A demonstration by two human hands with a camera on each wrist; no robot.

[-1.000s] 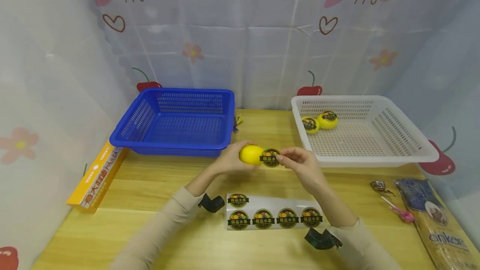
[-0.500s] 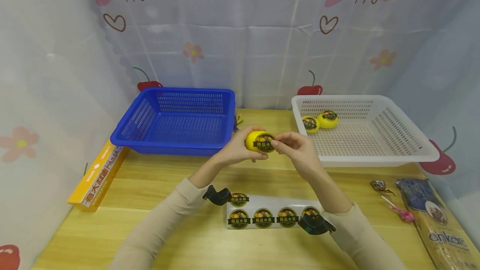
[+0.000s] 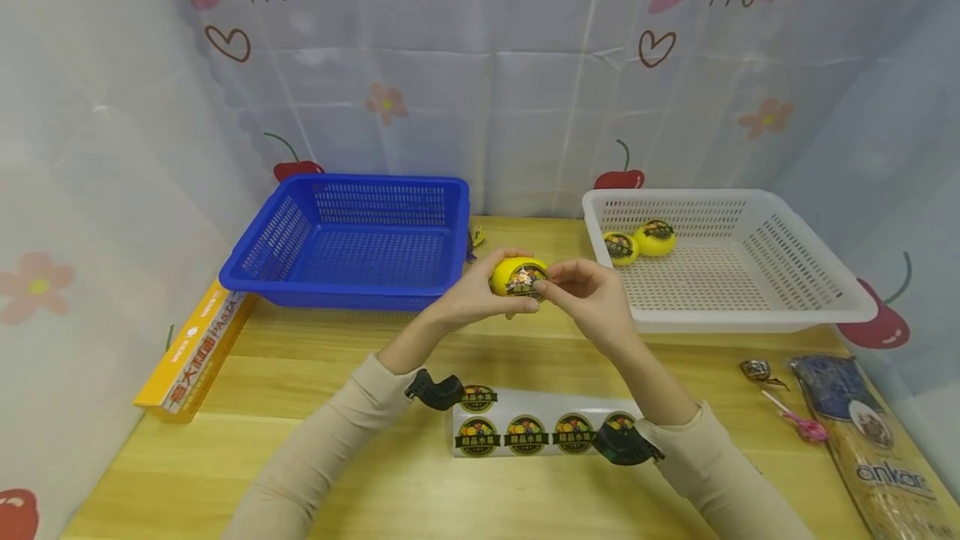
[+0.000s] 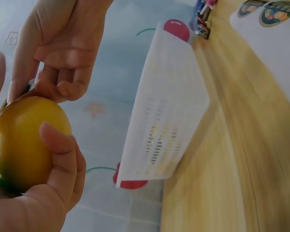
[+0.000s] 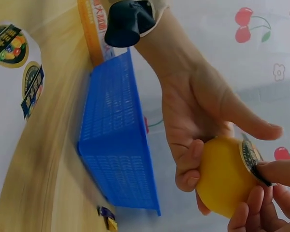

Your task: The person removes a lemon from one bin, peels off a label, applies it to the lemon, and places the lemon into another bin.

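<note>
My left hand grips a yellow lemon above the table, between the two baskets. On the lemon's right side lies a round black-and-gold fruit sticker, and the right wrist view shows the end of its dark band standing off the peel. There my right hand pinches that end, thumb on top and fingers curled against the lemon. From the left wrist view the lemon shows a green tip, while the sticker is mostly hidden. Below the hands lies a white sticker sheet with several stickers.
A blue basket stands at back left, a white basket at back right with two stickered lemons. An orange pasta box lies left. At right are a pasta bag, a pink lollipop and a dark wrapped candy.
Both hands have risen slightly and come together. The sticker, earlier held out beside the lemon, now lies against its side, and the lemon has tilted a little.
</note>
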